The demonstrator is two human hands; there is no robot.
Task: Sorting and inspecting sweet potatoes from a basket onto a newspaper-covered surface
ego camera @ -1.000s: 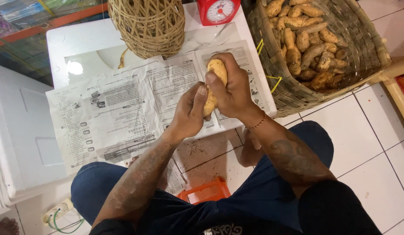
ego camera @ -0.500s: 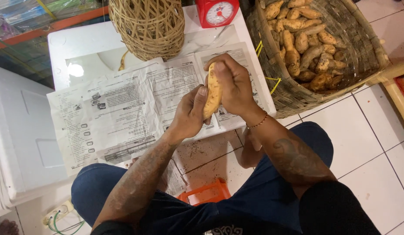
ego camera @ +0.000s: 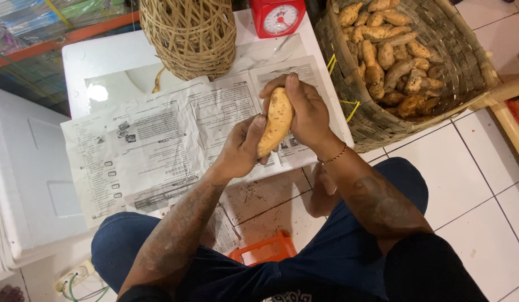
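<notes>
Both hands clasp one sweet potato (ego camera: 276, 120), left hand (ego camera: 243, 148) gripping low, right hand (ego camera: 307, 109) wrapping top, over newspaper (ego camera: 147, 145), woven basket (ego camera: 472, 61) of sweet potatoes nearby

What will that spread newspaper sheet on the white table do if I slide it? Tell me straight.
The thin printed newspaper sheet probably behaves floppy and light: it lies creased and overhangs the white table edge. Pushed, it would likely wrinkle rather than slide whole. Nothing seems to weigh it down; both hands hold the long tan sweet potato above it.
</notes>
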